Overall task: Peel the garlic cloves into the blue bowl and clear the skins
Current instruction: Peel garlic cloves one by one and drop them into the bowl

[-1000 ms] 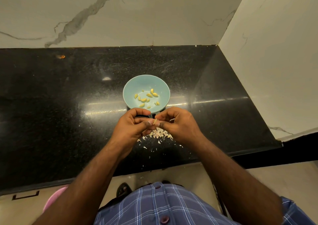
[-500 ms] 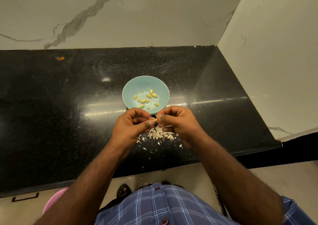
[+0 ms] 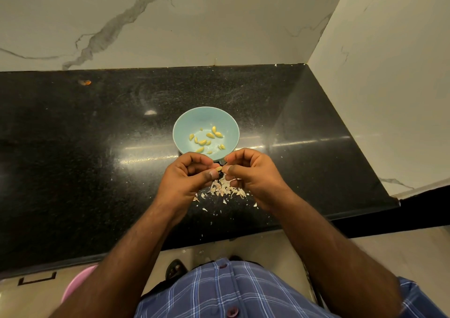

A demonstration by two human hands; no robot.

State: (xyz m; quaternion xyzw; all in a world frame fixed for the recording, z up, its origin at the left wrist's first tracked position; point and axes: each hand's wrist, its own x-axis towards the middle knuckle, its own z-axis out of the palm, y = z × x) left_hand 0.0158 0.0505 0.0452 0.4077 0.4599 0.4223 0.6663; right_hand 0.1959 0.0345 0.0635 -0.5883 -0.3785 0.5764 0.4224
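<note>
Pinching garlic clove (image 3: 219, 169), left hand (image 3: 187, 179), right hand (image 3: 253, 174); blue bowl (image 3: 229, 123) beyond

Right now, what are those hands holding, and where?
A small garlic clove, pinched at its ends between left hand and right hand fingertips.

The black speckled countertop (image 3: 97, 171) carries a blue bowl (image 3: 185, 128), a pile of garlic skins (image 3: 222, 188) just nearer, and an orange scrap (image 3: 85, 82) far left.

No legible text or labels
</note>
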